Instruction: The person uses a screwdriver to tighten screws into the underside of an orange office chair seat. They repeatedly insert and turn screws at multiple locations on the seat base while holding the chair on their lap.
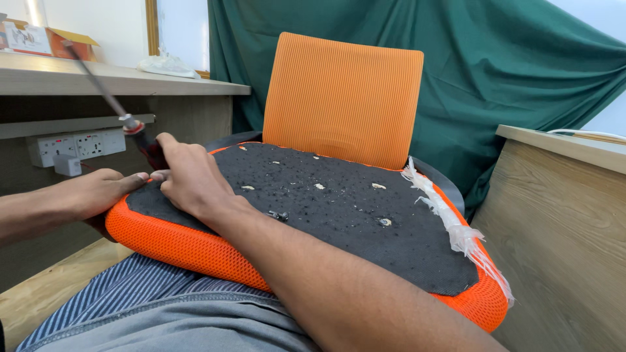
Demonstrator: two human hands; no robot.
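Here's the seat cushion (365, 208), upside down across the person's lap, black felt underside ringed by orange mesh. Behind the cushion stands the orange chair back (343, 98), and behind that a green curtain (508, 78) drapes the wall. Left of the cushion runs a wooden desk (130, 81) with a white socket strip (78, 145) under its edge; right of the cushion, a wooden panel (561, 241). On the desk, far left of the cushion, sits a cardboard box (45, 39), flap up, contents not visible. A small screw (279, 214) lies on the felt, and shredded clear plastic (450, 218) trails down the cushion's right edge. Now the hands: the right hand (189, 179) is curled tight around a screwdriver (107, 94) at the cushion's left corner, shaft slanting up and left. The left hand (101, 192) presses flat against the cushion's left rim, fingers together.
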